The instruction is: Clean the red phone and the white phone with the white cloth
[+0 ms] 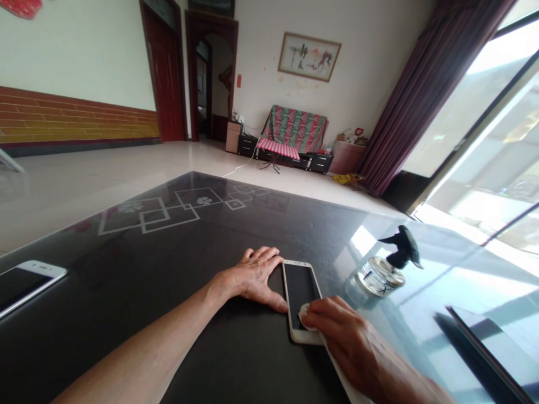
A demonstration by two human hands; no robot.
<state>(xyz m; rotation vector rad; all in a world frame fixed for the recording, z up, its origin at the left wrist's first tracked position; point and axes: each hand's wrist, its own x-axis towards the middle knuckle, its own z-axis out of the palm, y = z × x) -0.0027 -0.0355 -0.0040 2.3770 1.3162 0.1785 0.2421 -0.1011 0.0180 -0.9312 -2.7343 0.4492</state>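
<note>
A smartphone (pixel 300 286) with a white frame and dark screen lies face up on the dark glossy table. My left hand (pixel 257 279) rests flat to its left with the fingers spread, thumb and fingertips against the phone's side edge. Over the lower right of the screen, my right hand (pixel 343 331) is closed around a wad of white cloth or tissue (pixel 304 315) that touches the glass. Most of the wad is hidden by the fingers. A pale strip (pixel 343 373) shows under the right hand; I cannot tell what it is.
A clear spray bottle (pixel 382 275) with a black trigger head stands to the right. A second white phone (pixel 31 283) lies at the left edge. Something dark, long and thin (pixel 488 353) is at the lower right. The table (pixel 236 224) ends before a tiled floor.
</note>
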